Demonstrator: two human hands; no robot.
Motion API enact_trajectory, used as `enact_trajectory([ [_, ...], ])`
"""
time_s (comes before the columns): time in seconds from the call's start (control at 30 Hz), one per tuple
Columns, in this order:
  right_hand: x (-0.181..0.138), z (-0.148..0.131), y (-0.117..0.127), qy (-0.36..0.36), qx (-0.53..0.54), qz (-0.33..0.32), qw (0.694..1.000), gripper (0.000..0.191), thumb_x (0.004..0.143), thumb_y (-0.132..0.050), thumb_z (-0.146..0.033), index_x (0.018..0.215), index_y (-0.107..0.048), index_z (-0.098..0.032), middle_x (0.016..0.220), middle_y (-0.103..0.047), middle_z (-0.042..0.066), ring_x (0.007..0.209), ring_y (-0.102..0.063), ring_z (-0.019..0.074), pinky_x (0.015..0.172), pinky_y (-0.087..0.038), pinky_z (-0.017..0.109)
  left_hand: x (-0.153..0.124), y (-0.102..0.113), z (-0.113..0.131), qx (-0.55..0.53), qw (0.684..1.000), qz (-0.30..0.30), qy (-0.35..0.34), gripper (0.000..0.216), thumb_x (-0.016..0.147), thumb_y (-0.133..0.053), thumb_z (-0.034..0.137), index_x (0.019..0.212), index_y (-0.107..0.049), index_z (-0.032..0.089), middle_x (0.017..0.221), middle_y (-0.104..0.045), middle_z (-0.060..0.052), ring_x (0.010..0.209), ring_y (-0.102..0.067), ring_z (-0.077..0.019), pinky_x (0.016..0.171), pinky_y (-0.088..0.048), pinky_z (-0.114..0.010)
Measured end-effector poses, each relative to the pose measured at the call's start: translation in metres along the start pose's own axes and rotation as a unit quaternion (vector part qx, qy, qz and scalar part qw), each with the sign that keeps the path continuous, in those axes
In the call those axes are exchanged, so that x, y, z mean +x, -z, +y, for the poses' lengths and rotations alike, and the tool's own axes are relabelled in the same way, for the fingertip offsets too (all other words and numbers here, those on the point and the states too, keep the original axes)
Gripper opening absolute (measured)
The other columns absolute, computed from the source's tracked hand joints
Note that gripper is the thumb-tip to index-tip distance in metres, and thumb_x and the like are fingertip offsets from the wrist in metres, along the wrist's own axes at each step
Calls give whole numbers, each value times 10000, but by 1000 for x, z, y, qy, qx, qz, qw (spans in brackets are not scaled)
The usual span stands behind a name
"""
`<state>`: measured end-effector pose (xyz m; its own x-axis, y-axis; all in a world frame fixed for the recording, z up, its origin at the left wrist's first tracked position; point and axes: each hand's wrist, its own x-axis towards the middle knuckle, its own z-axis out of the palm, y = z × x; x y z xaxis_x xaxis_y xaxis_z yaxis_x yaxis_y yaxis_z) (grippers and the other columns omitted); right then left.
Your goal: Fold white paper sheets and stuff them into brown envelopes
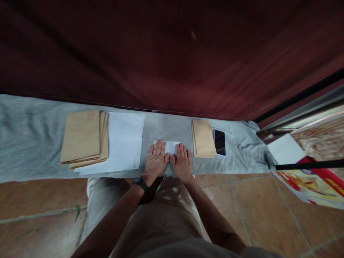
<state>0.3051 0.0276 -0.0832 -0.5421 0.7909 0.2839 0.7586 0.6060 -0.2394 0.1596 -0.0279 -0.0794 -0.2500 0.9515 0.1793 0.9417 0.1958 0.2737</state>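
Both my hands lie flat, fingers stretched out, side by side on a small folded white paper point(171, 146) on a grey cloth point(32, 139). My left hand point(156, 159) covers the paper's left part; a dark watch sits on that wrist. My right hand point(182, 161) covers its right part. Only the paper's far edge shows between and beyond the fingers.
A stack of brown envelopes point(83, 138) lies at the left, partly over white sheets point(125, 141). A smaller envelope stack point(203, 138) and a black phone point(219, 142) lie at the right. A dark red curtain hangs behind. Tiled floor, white paper point(286, 148) and a colourful printed sheet point(311, 184) lie right.
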Motion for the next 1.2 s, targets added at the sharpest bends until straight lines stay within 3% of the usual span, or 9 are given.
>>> enact_trajectory([
  [0.53, -1, 0, 3, 1, -6, 0, 1000, 611, 1072, -403, -402, 1586, -346, -77, 1591, -436, 193, 1497, -378, 300, 1220, -283, 504, -17, 7, -10, -49, 997, 40, 53, 680, 1020, -387, 421, 1578, -334, 35, 1632, -355, -215, 1544, -292, -328, 1260, -224, -530],
  [0.97, -23, 19, 9, -2, -16, 1, 1000, 652, 1076, -387, -418, 1612, -270, -66, 1605, -409, 206, 1516, -347, 299, 1211, -322, 500, -18, 8, -11, -41, 997, 41, 48, 689, 1025, -364, 432, 1574, -332, 15, 1631, -340, -235, 1548, -277, -341, 1252, -224, -546],
  [1.1, -23, 13, 16, -4, -15, -2, 1000, 641, 1078, -373, -394, 1623, -242, -82, 1634, -364, 193, 1532, -311, 295, 1217, -311, 505, -18, 6, -12, -38, 997, 49, 43, 699, 1023, -374, 435, 1586, -309, 26, 1639, -322, -231, 1552, -271, -334, 1255, -217, -547],
  [1.2, -21, 4, 22, 30, -12, -24, 999, 588, 1076, -388, -374, 1606, -315, -130, 1661, -331, 144, 1541, -290, 290, 1235, -276, 495, -19, 4, -13, -41, 997, 51, 42, 701, 1019, -383, 437, 1591, -303, 39, 1644, -317, -222, 1555, -262, -330, 1256, -212, -549],
])
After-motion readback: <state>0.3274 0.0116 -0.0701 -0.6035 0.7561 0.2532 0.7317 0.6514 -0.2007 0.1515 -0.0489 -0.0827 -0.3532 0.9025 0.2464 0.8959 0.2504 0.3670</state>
